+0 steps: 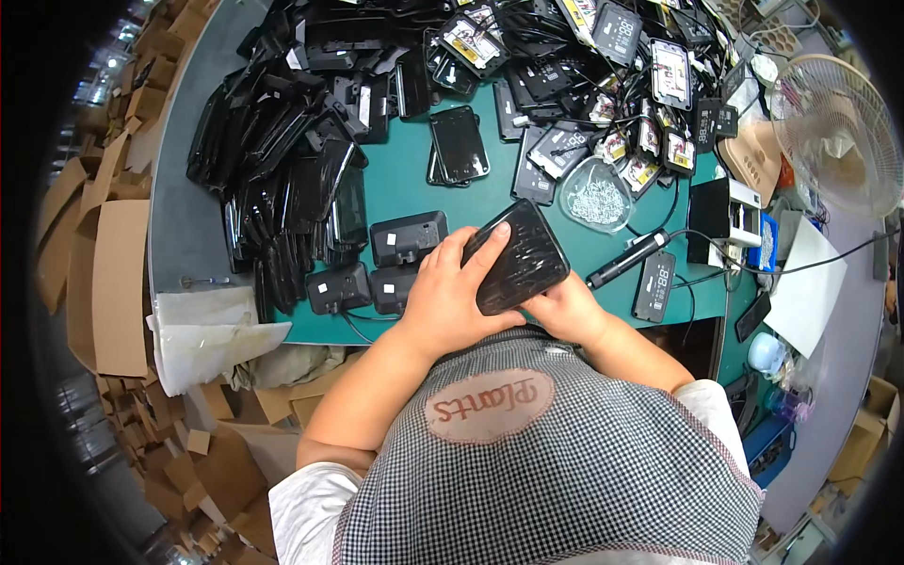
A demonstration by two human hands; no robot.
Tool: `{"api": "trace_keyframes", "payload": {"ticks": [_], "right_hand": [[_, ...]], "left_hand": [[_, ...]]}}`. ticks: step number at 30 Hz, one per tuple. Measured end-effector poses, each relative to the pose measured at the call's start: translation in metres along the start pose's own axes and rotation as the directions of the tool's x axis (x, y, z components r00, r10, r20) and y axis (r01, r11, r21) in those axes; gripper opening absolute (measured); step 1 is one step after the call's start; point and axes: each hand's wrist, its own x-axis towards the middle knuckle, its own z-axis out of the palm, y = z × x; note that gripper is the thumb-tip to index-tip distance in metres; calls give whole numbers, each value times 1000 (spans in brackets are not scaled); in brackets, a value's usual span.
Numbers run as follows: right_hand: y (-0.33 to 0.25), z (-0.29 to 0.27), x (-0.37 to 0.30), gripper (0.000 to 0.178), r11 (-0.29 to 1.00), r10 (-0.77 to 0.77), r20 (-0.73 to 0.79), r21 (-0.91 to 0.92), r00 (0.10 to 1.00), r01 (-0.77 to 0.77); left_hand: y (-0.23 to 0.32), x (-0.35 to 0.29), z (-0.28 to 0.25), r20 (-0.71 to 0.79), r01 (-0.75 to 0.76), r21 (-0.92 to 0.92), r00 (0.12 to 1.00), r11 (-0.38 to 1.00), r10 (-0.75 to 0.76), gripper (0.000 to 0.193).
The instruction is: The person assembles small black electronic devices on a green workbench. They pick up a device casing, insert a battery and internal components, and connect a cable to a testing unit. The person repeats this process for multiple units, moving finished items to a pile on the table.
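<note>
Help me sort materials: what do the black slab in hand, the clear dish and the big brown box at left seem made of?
Black slab: probably glossy plastic, judging by streaky reflections.
Clear dish: plastic or glass, since small parts show through.
Brown box: matte cardboard, by its flat, dull panel.

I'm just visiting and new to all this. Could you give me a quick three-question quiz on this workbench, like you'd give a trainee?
1. True or false: the person's right hand grips the black corded tool.
2. What does the clear dish hold?
A) cables
B) small silvery pieces
C) cardboard scraps
3. Fill in the blank: the round, wire-caged thing at the upper right is a ____.

Key:
1. False: that hand is on the shiny black case, along with the left hand; the tool lies to their right.
2. B
3. fan
</note>
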Motion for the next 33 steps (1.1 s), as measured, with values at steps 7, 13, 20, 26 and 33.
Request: {"api": "trace_keyframes", "payload": {"ticks": [7,13,20,26,33], "right_hand": [[-2,-11,-6,31,934,34,124,350,992,-75],[-9,-11,-9,37,872,172,11,464,985,-157],[-11,-16,4,36,505,329,-249,861,911,53],[2,-44,8,41,996,44,-412,86,910,-9],[6,-41,16,21,972,95,-145,226,985,-60]], "left_hand": [[12,-5,8,44,67,-91,997,994,-63,117],[18,-1,10,107,93,-12,990,996,-91,116],[3,-10,2,-78,-234,222,963,947,257,77],[-36,-24,-11,125,368,-679,911,635,-394,28],[-57,-35,-9,374,369,-918,927,144,10,52]]}}
